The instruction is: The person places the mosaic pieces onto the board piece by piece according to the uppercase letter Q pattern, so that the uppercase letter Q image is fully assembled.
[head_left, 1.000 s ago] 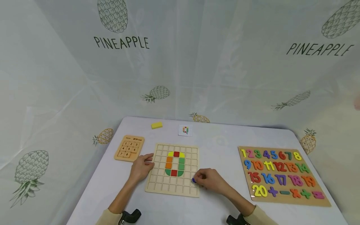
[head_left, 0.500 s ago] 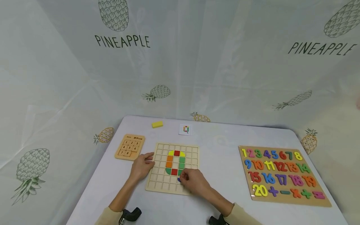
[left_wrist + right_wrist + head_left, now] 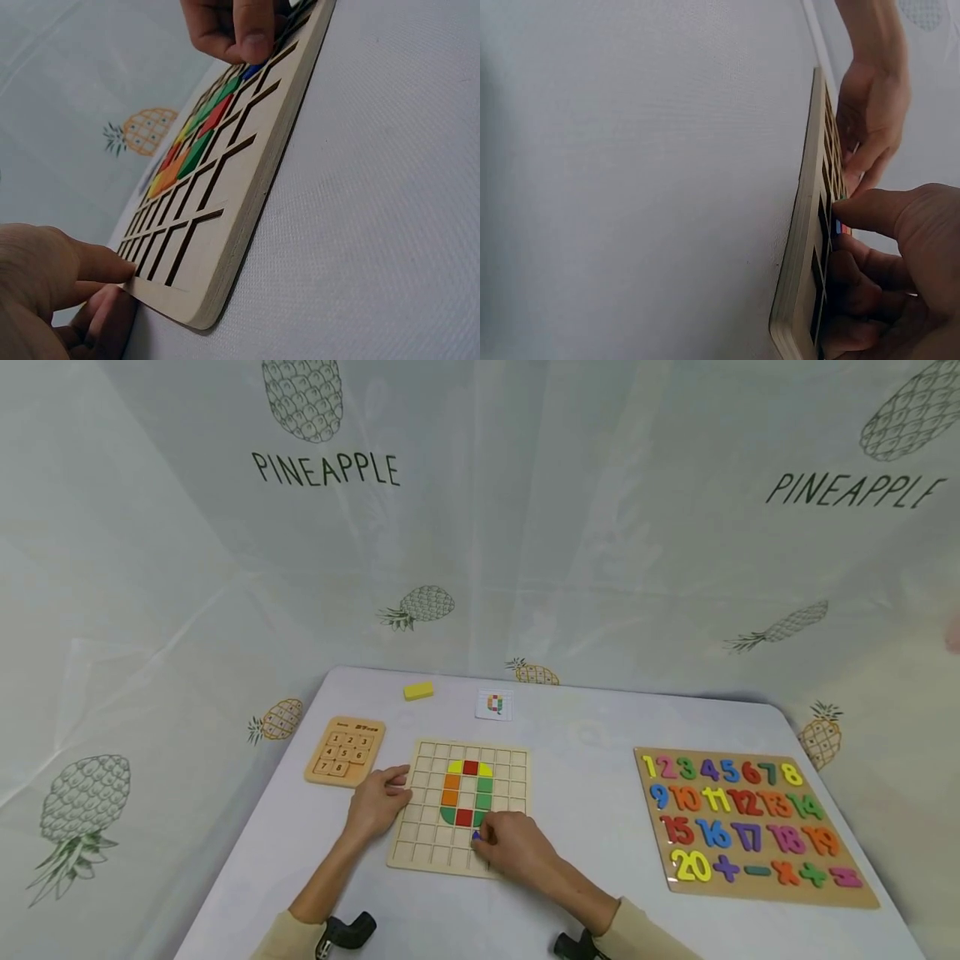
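A square wooden grid board (image 3: 420, 856) lies on the white table. Yellow, red, orange and green tiles (image 3: 464, 817) form a ring in its cells. My right hand (image 3: 517, 843) is over the board's lower right part and pinches a small dark blue tile (image 3: 476, 836) between thumb and finger. In the left wrist view this blue tile (image 3: 253, 71) sits at a cell just past the red and green tiles; the fingertips partly hide it. At the board's left edge, my left hand (image 3: 377, 806) rests with its fingertips touching the rim.
Left of the board lies a wooden number puzzle (image 3: 345, 752). Behind it are a yellow block (image 3: 418, 692) and a small card (image 3: 494, 705) picturing a coloured ring with a tail. A board of coloured numbers and signs (image 3: 757, 827) lies at the right.
My right hand has moved left from the board's right edge, carrying the blue tile to just below the ring's lower right corner. The left hand stays at the left edge.
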Available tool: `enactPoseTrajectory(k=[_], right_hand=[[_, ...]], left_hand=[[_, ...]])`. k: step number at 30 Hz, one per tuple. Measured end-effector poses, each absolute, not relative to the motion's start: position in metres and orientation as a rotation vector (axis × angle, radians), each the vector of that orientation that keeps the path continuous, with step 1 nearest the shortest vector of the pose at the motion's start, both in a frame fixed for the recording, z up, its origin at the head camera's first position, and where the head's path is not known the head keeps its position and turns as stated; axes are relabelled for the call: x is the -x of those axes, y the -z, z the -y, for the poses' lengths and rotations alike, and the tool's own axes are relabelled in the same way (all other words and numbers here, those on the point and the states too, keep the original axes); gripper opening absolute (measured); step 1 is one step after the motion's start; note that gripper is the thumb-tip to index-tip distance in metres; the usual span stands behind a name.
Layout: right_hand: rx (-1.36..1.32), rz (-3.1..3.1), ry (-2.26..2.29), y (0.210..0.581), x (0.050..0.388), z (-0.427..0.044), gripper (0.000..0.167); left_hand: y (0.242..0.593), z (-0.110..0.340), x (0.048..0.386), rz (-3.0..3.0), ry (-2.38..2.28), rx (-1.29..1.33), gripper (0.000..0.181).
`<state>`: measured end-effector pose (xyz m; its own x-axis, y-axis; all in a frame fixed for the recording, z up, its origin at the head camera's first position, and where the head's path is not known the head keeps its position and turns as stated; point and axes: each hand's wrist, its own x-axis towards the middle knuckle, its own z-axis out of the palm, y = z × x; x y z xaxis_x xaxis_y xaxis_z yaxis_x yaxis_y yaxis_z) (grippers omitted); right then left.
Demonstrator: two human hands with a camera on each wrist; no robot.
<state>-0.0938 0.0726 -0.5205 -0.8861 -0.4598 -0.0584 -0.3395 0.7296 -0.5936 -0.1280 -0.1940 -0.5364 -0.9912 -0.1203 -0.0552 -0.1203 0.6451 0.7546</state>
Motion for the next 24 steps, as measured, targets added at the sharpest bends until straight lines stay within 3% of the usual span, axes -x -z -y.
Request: enactPoseTrajectory(k=[24], right_hand=[[0.662,-2.797,0.82,0.5232,0.0935,-0.0694,0.026]], left_hand=[[0.5358,0.1915,0.1265,2.85,1.278,-0.207,0.048]])
